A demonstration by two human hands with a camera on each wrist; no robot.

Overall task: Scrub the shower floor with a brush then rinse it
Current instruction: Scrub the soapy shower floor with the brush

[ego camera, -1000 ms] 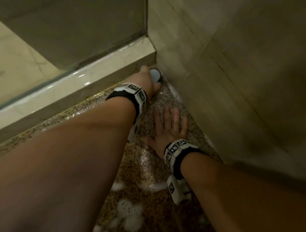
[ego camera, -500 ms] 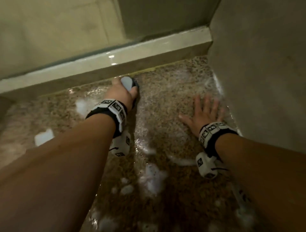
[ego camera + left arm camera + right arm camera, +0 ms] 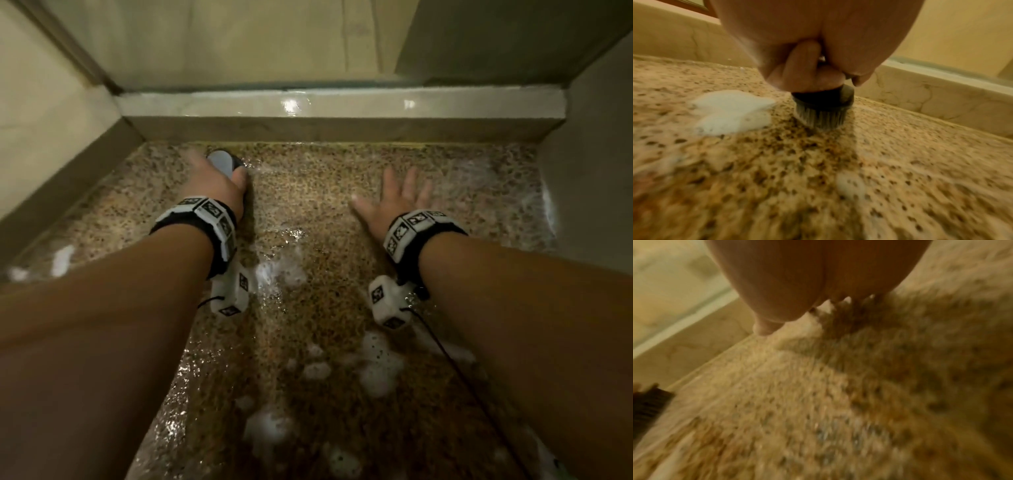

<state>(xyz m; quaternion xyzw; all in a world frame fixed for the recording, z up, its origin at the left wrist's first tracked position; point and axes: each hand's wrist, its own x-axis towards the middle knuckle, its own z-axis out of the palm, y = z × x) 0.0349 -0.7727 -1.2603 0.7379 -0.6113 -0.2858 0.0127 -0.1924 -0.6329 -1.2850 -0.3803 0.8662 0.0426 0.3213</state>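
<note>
- Nearest the person, behind both wrists, white soap foam (image 3: 378,371) lies in patches on the wet, speckled granite shower floor (image 3: 318,205).
- A black cable (image 3: 455,363) runs back from the camera unit under the right wrist.
- The right hand (image 3: 394,202) lies flat on the floor, fingers straight and spread, holding nothing; the right wrist view is blurred but shows fingertips (image 3: 764,328) against the stone.
- Well apart from it, the left hand (image 3: 219,186) has its fingers curled round the scrub brush (image 3: 823,108), gripping its top from above.
- The brush stands upright under that hand, dark body above, grey bristles touching the floor; its pale cap (image 3: 221,161) shows past the knuckles.
- A clump of foam (image 3: 731,112) sits just beside the bristles, on the outer side of the left hand.
- Just beyond the left hand, the marble curb (image 3: 342,104) crosses the floor's far edge.
- Beige walls (image 3: 44,113) rise outside either hand.
</note>
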